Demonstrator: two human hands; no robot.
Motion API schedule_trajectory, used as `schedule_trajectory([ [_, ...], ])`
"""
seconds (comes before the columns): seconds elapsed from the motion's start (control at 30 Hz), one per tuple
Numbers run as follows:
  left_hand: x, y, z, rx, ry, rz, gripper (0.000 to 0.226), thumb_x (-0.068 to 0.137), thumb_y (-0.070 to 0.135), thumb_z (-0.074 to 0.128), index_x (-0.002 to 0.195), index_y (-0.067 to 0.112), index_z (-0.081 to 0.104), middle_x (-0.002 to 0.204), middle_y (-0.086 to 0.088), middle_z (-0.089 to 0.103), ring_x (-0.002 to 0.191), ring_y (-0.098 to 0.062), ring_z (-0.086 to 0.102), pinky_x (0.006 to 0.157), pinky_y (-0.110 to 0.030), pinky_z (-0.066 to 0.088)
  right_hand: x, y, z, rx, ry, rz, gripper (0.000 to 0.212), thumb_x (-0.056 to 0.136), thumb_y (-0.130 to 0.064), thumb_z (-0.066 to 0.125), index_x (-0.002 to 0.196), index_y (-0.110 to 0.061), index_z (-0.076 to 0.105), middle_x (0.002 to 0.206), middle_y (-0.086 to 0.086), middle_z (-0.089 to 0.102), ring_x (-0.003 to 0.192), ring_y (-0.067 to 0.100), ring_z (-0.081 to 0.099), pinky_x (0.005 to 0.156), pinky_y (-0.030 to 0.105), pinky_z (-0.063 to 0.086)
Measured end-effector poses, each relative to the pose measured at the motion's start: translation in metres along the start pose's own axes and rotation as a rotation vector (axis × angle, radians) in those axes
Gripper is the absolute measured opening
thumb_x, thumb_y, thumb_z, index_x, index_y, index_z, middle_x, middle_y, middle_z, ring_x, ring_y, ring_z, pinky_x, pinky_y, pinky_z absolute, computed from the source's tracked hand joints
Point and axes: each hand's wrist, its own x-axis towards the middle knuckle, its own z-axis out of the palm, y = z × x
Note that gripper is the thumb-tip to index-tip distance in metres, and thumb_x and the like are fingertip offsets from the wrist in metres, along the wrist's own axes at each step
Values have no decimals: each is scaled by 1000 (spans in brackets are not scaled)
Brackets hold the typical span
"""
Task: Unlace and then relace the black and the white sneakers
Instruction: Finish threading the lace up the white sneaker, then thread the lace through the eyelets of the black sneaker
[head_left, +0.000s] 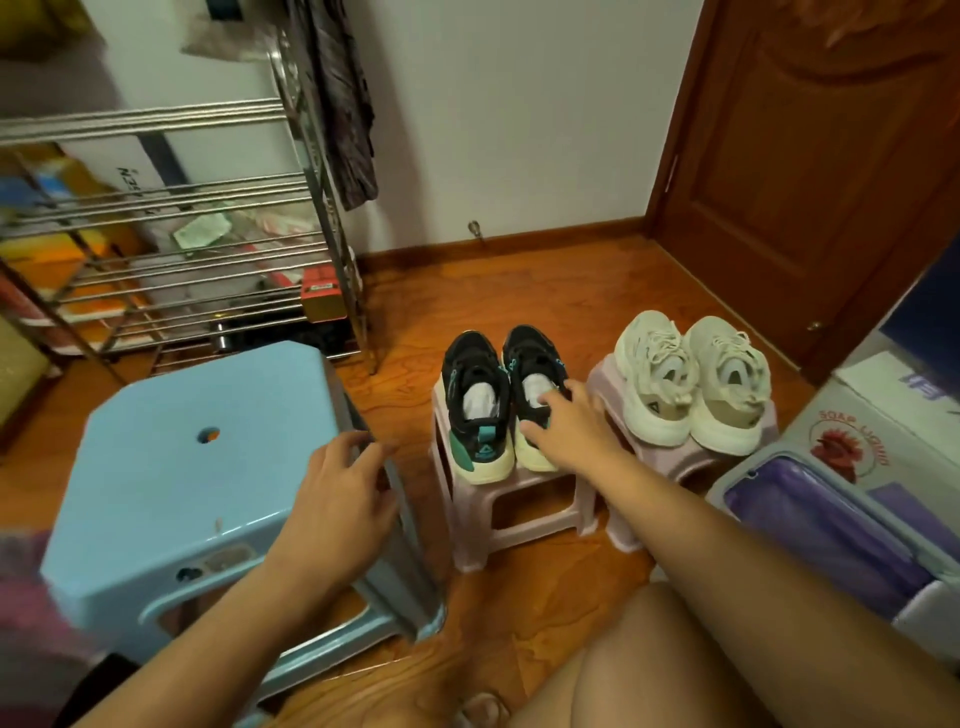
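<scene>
So there are two pairs of sneakers sitting on little pink plastic stools in the middle of the wooden floor (519, 291), heels facing the person. The black sneakers (501, 395) with teal accents and cream soles are sitting on the left pink stool (470, 512), and the white sneakers (691, 379) are sitting on the right pink stool (618, 488), just beside it. Both pairs are looking fully laced at this point.

The right hand (569, 423) is reaching over the heel of the right black shoe, fingers curling down into the collar opening and the thumb lying against the heel, so it's gripping that shoe at the back. The left hand (340, 499) is resting on the near right edge of a bigger light blue plastic stool (192, 467) over on the left, fingers curling over the rim.

Further back on the left a metal wire shoe rack (171, 249) is holding boxes and clutter. A brown wooden door (821, 156) is standing at the far right, and a cardboard box (883, 431) printed "SOAP LIQUID" is sitting near right.
</scene>
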Motion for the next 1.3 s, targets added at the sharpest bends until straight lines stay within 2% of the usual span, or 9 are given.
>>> schedule_trajectory([
  [0.17,-32,-31,-24,-10,-46,-113,58,93,25,68,146,36,46,157,-6,30,146,-29,27,119,-42,32,-2,-9,8,44,131,177,40,94,-45,63,122,-16,62,116,12,65,106,32,60,85,42,53],
  [0.27,-33,-38,-48,-15,7,-133,55,96,29,63,147,38,44,159,-3,27,146,-27,27,119,-41,31,-7,-31,-32,78,288,162,33,98,-35,62,118,-10,65,106,15,68,96,35,63,70,34,44],
  [0.4,-23,-37,-83,-51,125,-130,55,99,29,61,150,36,41,162,-4,25,147,-27,27,120,-39,30,-19,-86,-103,84,408,-140,26,94,-28,69,113,-10,69,121,10,62,106,33,60,79,32,40],
  [0.6,-33,-88,-146,190,376,-152,102,87,46,75,161,39,6,168,-12,-4,155,-37,-2,125,-50,13,-32,-209,-148,-2,90,-656,14,86,-12,74,91,-22,68,104,0,60,104,21,56,82,24,35],
  [0.77,-78,-168,-129,181,-128,-174,116,76,67,72,159,43,-6,167,-10,-1,152,-36,17,123,-48,24,-18,-285,-87,-94,11,-762,31,87,-4,72,84,-34,63,107,-3,60,106,22,58,94,36,47],
  [0.83,-95,-180,-106,45,-123,-178,108,82,56,72,159,44,-2,162,-6,6,142,-34,39,116,-44,38,-3,-309,-65,-32,77,-745,35,87,1,68,82,-32,63,105,-4,61,105,23,60,91,31,47],
  [0.93,-96,-168,-88,-46,156,-210,81,86,40,70,154,36,27,135,-5,32,115,-30,59,101,-38,50,15,-348,-41,209,98,-655,31,94,2,57,106,-23,72,113,-1,61,108,19,57,95,26,42],
  [1.07,-80,-136,-78,-103,178,-235,68,86,48,72,141,30,37,123,-3,36,105,-33,60,95,-41,51,3,-383,-7,413,-175,-610,43,105,-18,48,148,-13,46,149,7,49,135,22,47,113,32,35],
  [1.3,-69,-124,-77,-75,144,-184,63,89,50,69,138,27,37,126,-5,43,112,-32,57,94,-42,50,-30,-375,6,229,-43,-628,52,105,-32,47,154,-22,36,161,4,28,148,25,25,121,43,26],
])
